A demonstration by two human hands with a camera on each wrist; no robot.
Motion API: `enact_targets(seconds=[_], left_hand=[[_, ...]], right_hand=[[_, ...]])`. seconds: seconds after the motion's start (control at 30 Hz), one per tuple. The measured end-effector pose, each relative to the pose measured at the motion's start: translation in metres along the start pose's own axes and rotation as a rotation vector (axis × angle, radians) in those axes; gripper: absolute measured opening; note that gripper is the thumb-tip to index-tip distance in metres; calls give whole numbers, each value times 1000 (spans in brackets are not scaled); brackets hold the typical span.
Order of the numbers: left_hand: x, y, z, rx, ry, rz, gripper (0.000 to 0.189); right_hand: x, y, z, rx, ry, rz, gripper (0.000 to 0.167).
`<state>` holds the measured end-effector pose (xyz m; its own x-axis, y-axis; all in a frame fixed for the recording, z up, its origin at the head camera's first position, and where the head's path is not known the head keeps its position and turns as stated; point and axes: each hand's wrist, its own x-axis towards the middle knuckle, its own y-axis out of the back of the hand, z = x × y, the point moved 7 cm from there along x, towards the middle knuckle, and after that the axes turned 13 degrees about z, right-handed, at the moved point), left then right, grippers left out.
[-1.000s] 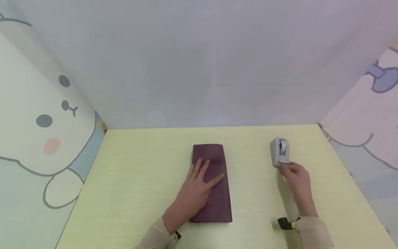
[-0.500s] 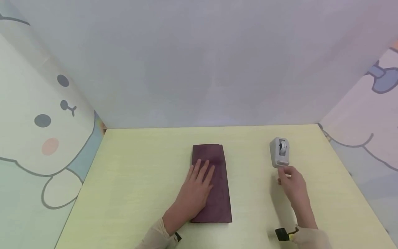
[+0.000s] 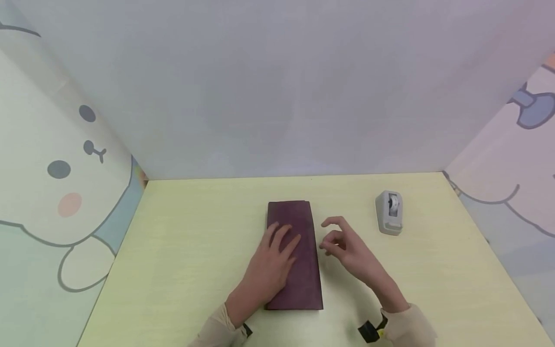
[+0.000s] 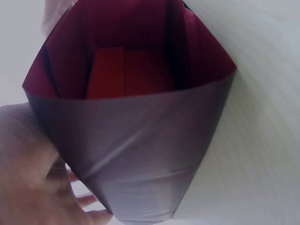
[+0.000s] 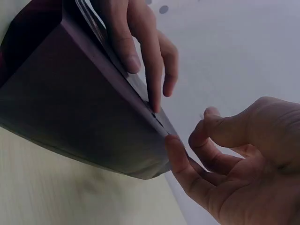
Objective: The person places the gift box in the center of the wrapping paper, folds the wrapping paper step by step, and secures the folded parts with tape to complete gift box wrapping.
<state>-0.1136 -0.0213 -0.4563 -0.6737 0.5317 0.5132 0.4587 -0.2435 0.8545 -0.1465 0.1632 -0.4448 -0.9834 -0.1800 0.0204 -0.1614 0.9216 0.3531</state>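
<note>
Two hands share the work, and the right hand (image 3: 355, 253) has made the change: half a second ago it was at the tape dispenser's front edge, and now it is just beside the wrapper, thumb and middle finger pinched together. Between those tips shows a faint pale scrap that looks like a piece of tape (image 5: 201, 116), though it is too small to be sure. The right index finger sticks out past the pinch toward the wrapper's edge; contact there cannot be told. The left hand (image 3: 266, 265) has kept its place, palm down with fingers spread over the dark purple paper wrapper (image 3: 299, 289), pressing rather than gripping. That wrapper lies lengthwise on the pale yellow table (image 3: 195, 241), near the middle, its near end gaping around a red box (image 4: 110, 70). Attention seems to have passed from fetching tape to the wrapper, its end yet unclosed. Farther out, the grey desktop tape dispenser (image 3: 383, 214) stands alone to the right, well apart from either hand, before the plain back wall (image 3: 282, 96).
</note>
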Motion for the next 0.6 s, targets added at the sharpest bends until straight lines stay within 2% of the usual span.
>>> enact_targets(seconds=[0.17, 0.27, 0.43, 0.5, 0.6], left_hand=[[1, 3, 2, -39, -28, 54, 46], [1, 7, 0, -119, 8, 45, 44], [-2, 14, -3, -230, 92, 15, 42], [-2, 14, -3, -240, 96, 14, 44], [-2, 13, -2, -242, 80, 18, 44]], right_hand=[[3, -14, -1, -34, -1, -50, 40], [5, -17, -2, -72, -5, -61, 41], [12, -22, -11, -190, 50, -96, 43], [16, -23, -15, -237, 62, -115, 42], [19, -25, -20, -303, 32, -135, 42]])
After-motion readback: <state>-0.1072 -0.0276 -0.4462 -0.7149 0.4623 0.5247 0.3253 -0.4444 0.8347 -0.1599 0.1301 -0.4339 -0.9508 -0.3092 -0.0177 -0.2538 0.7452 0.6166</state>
